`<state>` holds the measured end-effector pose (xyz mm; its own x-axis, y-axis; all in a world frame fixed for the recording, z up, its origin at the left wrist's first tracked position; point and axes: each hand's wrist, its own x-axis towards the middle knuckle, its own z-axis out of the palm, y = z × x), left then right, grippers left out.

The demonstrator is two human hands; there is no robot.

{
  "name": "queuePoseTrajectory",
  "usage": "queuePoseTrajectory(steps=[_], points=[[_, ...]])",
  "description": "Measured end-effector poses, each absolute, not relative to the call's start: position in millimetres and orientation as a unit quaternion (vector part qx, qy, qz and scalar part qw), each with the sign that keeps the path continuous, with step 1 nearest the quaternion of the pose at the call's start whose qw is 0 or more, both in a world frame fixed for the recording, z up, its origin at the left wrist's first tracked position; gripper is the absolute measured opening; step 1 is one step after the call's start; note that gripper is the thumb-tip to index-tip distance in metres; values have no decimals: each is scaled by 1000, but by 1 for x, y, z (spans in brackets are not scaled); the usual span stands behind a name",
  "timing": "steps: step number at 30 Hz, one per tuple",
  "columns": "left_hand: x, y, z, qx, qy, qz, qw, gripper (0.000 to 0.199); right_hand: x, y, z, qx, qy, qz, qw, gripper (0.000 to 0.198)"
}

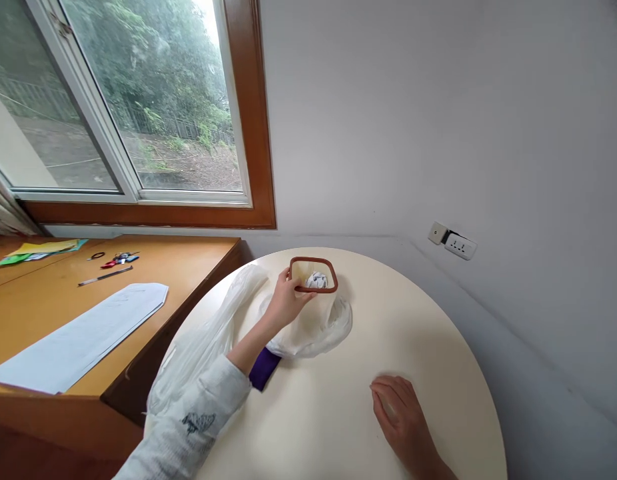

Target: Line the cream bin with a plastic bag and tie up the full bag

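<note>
My left hand [286,300] grips the near left rim of a small wastebasket [313,260], thumb and fingers closed on its brown edge. A crumpled ball of paper [317,280] lies inside. The basket's pale body is hard to tell from the tabletop. Around it on the table lies a thin white plastic bag [341,327], bunched up. More clear-white plastic [208,333] spreads to the left, partly behind my sleeve. My right hand [401,417] rests on the table at the lower right, fingers curled towards the thumb, with nothing visible in it.
A dark purple item [264,369] lies under my left forearm, partly hidden. To the left, a wooden desk [188,257] bears white paper sheets [93,333], a pen [105,276], keys [119,260] and coloured papers [43,249]. A wall with a socket [460,246] stands behind the round table [328,427].
</note>
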<state>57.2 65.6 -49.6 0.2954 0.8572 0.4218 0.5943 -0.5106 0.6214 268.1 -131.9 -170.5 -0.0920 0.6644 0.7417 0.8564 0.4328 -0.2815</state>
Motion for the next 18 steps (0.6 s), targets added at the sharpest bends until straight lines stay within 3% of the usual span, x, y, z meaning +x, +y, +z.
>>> queuePoseTrajectory(steps=[9, 13, 18], points=[[79, -10, -62, 761, 443, 412, 235, 16, 264, -116, -121, -533, -678, -116, 493, 28], [82, -37, -62, 760, 436, 409, 254, 14, 251, -97, -89, -542, -694, -109, 462, 39], [75, -57, -62, 760, 417, 399, 298, 11, 243, -82, -74, -500, -736, -72, 451, 24]])
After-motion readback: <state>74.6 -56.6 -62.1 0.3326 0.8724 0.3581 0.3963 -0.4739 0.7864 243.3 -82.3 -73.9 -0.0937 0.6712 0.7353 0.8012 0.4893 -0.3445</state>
